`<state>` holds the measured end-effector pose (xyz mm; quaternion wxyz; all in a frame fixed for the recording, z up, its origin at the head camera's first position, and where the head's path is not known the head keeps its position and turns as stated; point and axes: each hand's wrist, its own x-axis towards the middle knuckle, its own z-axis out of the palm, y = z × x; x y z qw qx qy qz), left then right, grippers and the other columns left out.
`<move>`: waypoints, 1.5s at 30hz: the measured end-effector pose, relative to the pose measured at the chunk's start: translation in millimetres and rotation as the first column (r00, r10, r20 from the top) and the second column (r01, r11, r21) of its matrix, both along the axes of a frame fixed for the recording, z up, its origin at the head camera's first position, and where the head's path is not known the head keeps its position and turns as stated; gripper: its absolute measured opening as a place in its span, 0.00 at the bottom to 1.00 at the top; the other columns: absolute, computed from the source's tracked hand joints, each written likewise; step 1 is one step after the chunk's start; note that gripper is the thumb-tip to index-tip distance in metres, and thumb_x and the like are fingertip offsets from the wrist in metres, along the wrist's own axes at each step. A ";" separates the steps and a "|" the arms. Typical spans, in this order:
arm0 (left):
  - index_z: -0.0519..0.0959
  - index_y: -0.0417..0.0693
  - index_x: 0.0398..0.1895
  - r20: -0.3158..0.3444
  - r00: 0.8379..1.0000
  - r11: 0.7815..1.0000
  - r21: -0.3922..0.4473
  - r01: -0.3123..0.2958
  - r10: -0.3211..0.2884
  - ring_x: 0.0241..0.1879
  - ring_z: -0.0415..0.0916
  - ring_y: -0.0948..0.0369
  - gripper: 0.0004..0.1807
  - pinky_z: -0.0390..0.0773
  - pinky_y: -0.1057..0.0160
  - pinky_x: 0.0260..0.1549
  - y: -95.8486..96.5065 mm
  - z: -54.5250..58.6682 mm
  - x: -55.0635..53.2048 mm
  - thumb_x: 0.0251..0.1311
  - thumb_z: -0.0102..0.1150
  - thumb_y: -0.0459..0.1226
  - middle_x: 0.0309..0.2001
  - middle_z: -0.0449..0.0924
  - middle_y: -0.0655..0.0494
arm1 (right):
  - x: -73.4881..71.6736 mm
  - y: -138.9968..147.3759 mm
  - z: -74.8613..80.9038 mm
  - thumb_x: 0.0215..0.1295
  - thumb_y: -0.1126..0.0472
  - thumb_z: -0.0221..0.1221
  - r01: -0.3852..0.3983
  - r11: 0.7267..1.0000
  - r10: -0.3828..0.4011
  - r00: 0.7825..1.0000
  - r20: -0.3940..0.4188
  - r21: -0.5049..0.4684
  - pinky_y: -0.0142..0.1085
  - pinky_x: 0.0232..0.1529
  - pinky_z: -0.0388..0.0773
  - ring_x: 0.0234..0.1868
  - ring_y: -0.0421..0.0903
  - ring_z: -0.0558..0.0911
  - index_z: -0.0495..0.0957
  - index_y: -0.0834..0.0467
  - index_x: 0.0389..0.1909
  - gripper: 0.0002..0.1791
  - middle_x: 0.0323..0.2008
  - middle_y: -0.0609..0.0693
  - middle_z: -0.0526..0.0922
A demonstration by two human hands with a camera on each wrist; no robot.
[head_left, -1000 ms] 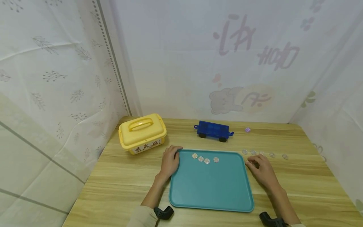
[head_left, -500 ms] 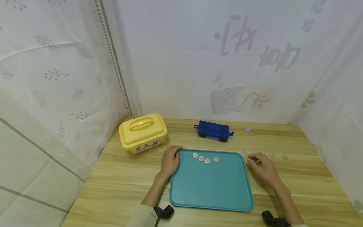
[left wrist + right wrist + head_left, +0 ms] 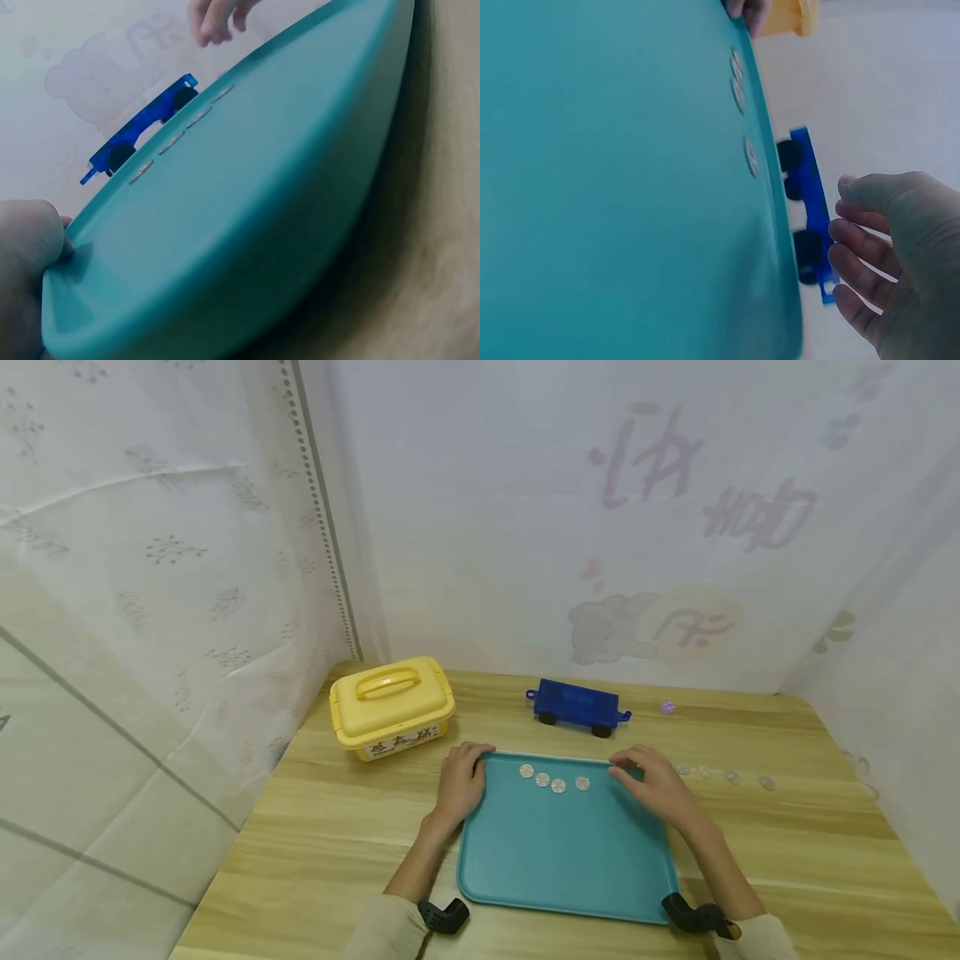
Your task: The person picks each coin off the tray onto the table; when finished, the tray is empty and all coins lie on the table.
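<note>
My left hand (image 3: 461, 781) grips the far-left corner of a teal tray (image 3: 562, 860), its thumb over the rim. Several small, round, silvery coin-like discs (image 3: 558, 786) lie flat near the tray's far edge. My right hand (image 3: 656, 785) hovers over the tray's far-right corner. In the right wrist view, the right hand's fingers (image 3: 866, 247) are loosely bent, the thumb apart from them, and nothing shows between them. More such discs (image 3: 731, 777) lie in a row on the table right of the tray; the right hand may hide some.
Behind the tray stands a blue toy wagon (image 3: 576, 703) with black wheels. A yellow lidded box (image 3: 392, 706) with a handle is at the back left. Toward the back right lies a small purple piece (image 3: 667, 707). Fabric curtains (image 3: 465, 527) enclose the wooden table (image 3: 315, 860).
My right hand has moved left, from beside the tray near a disc to above its far-right corner. The left hand stays on the rim. The head view has shifted slightly.
</note>
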<state>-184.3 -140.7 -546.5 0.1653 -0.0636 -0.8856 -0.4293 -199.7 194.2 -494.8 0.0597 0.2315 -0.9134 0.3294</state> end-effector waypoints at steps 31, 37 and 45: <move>0.84 0.46 0.51 -0.028 1.000 1.000 -0.016 0.014 -0.015 0.48 0.75 0.51 0.14 0.71 0.49 0.51 5.4 -0.3 0.8 0.68 0.53 0.28 0.47 0.83 0.50 | 2.3 -38.1 -15.0 0.64 0.62 0.63 -0.045 0.986 0.022 0.990 0.143 0.161 0.41 0.42 0.74 0.39 0.41 0.73 0.80 0.56 0.40 0.06 0.38 0.46 0.77; 0.83 0.46 0.51 -0.031 1.000 1.000 -0.015 0.004 -0.004 0.48 0.75 0.52 0.14 0.71 0.49 0.50 4.5 -1.2 1.0 0.68 0.53 0.28 0.48 0.83 0.51 | -0.6 -39.0 -11.3 0.64 0.61 0.62 -0.055 0.986 0.018 0.975 0.221 0.160 0.39 0.38 0.71 0.36 0.42 0.70 0.77 0.55 0.36 0.04 0.35 0.48 0.74; 0.83 0.45 0.51 -0.023 1.000 1.000 -0.016 0.000 0.000 0.47 0.75 0.51 0.14 0.71 0.50 0.49 0.6 -1.1 0.6 0.68 0.53 0.28 0.47 0.83 0.50 | 1.2 -41.3 -7.8 0.63 0.63 0.62 -0.056 0.985 0.023 0.980 0.197 0.166 0.40 0.39 0.74 0.36 0.42 0.72 0.79 0.58 0.41 0.07 0.35 0.48 0.76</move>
